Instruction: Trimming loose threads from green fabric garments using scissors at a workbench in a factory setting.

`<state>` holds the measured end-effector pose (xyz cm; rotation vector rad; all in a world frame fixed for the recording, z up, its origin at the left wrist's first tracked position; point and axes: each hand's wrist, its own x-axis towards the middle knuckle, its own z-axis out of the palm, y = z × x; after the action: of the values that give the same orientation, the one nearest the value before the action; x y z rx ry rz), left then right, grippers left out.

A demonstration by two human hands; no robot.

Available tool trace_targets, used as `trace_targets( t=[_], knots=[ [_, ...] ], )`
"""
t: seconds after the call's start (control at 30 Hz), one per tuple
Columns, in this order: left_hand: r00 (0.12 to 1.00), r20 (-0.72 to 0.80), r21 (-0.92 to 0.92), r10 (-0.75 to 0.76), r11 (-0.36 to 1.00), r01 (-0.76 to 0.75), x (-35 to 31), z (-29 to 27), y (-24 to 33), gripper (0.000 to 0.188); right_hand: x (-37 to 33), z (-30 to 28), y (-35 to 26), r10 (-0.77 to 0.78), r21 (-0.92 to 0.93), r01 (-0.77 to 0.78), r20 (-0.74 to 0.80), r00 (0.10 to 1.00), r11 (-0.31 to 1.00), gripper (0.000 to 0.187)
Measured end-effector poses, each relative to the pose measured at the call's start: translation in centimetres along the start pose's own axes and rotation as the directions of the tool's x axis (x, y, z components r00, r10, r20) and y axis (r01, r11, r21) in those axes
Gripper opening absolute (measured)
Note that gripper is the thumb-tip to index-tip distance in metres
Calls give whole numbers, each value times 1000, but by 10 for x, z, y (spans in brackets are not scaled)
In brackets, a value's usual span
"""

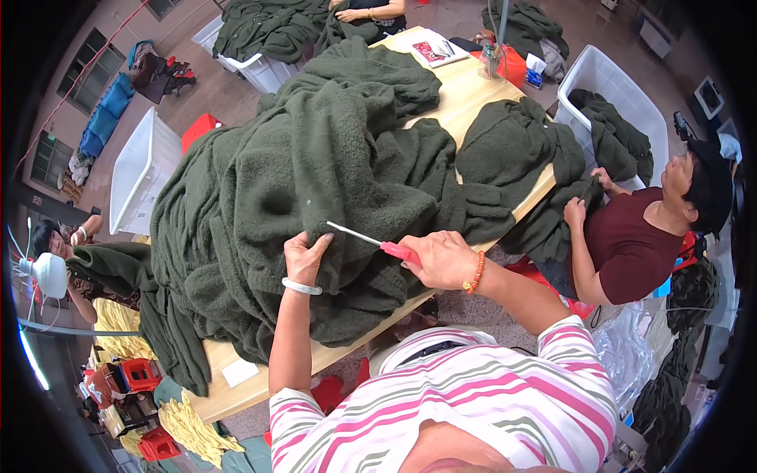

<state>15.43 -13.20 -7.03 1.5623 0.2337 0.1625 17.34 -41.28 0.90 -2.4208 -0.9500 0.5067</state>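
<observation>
A big heap of dark green fleece fabric (260, 189) covers much of the wooden table in front of me. My left hand (306, 256), with a pale bangle on its wrist, pinches a fold of this fleece between thumb and fingers. In my right hand (445, 260), which wears an orange bead bracelet, is a pink-handled tool (400, 252) with a slim metal shaft. The shaft points left, and its tip lies against the fleece just above my left thumb. Whether it is a screwdriver or another tool, I cannot tell.
The wooden table (453, 83) bears a second green pile (512, 146) at right. A co-worker (631, 236) handles fleece beside a white bin (587, 71). Other people work at far left and at the back. A white tub (142, 169) stands left; yellow cloth (193, 430) lies lower left.
</observation>
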Motion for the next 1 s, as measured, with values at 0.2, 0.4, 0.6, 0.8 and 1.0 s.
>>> trace_targets(
  t=[0.2,0.4,0.6,0.8,1.0],
  knots=[
    [971,83,-479,-225,846,237,32,-4,30,28,-4,2,10,24,78,-16,-98,995,997,24],
    [986,92,-463,-140,870,167,50,7,17,16,4,0,9,95,3,-95,-136,986,995,22],
    [997,16,-384,-75,920,75,48,3,4,16,17,-9,1,83,-11,-85,-97,992,996,23],
    [998,49,-392,-50,918,65,48,-7,-1,9,28,-9,4,46,5,-46,-121,992,999,26],
    [989,119,-368,-82,922,121,32,-2,14,12,26,-9,2,52,31,-51,-43,998,998,26]
  ],
)
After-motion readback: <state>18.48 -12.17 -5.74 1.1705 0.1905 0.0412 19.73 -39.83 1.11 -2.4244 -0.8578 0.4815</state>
